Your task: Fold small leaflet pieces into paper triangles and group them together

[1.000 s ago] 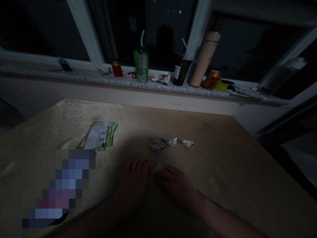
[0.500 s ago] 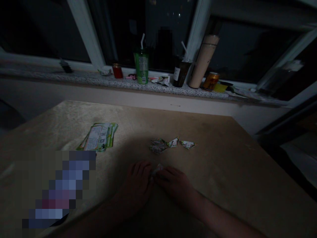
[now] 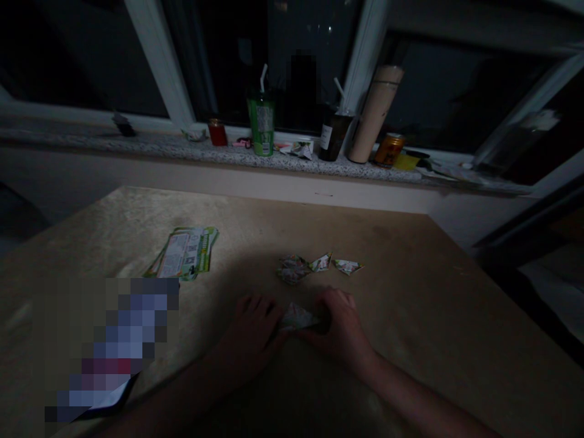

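A small piece of printed paper (image 3: pixel 297 317), folded to a triangle with its tip pointing away from me, lies on the table between my hands. My left hand (image 3: pixel 253 322) has its fingers curled at the left corner, with the thumb against the lower edge, and holds it there. My right hand (image 3: pixel 344 325) curves around the right corner; thumb and forefinger stand apart, the thumb touching the lower edge. Just beyond are several small folded paper pieces: a cluster (image 3: pixel 292 269), one piece (image 3: pixel 321 262) touching it and another (image 3: pixel 348 266) to the right. Dim light blurs finer detail.
A stack of green printed sheets (image 3: pixel 185 252) lies at the left of the table (image 3: pixel 401 292). Nearer is a pixelated phone-like object (image 3: pixel 114 353). The windowsill (image 3: pixel 155 141) holds a green cup (image 3: pixel 261 125), dark cup (image 3: pixel 333 137), tall flask (image 3: pixel 375 115), orange can (image 3: pixel 389 150) and red jar (image 3: pixel 218 132).
My right hand has moved right and its thumb and forefinger have spread apart, baring more of the folded paper. My left hand stays nearly in place.
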The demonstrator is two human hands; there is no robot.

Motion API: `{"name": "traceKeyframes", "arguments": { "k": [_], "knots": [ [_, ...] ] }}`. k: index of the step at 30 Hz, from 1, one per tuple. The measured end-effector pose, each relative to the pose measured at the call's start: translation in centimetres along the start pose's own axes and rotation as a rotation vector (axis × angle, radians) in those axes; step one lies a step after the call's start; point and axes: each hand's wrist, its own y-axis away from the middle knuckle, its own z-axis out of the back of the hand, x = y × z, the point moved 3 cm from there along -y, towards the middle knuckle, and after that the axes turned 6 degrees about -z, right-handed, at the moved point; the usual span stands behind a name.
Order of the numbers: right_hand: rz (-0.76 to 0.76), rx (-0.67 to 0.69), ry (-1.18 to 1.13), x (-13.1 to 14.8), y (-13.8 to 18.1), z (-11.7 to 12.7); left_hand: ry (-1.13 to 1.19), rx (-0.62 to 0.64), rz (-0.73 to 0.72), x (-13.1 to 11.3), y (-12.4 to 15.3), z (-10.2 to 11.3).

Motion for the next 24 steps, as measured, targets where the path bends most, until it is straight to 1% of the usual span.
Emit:
{"name": "traceKeyframes", "arguments": {
  "k": [2, 4, 11, 18, 24],
  "knots": [
    [-0.030, 0.026, 0.048, 0.0, -0.1, 0.0, -0.003, 0.005, -0.003, -0.1, 0.0, 0.1],
    [-0.023, 0.068, 0.047, 0.1, -0.2, -0.1, -0.007, 0.011, -0.003, -0.1, -0.1, 0.1],
    [-0.018, 0.147, -0.067, 0.2, -0.4, -0.3, -0.026, 0.032, 0.021, -0.4, -0.5, -0.3],
    [0.002, 0.152, -0.137, 0.2, -0.4, -0.6, 0.032, 0.042, -0.020, -1.1, -0.7, -0.1],
    [0.002, 0.120, -0.178, -0.3, -0.4, -1.1, 0.099, 0.031, -0.030, -0.9, -0.7, -0.3]
  ]
}}
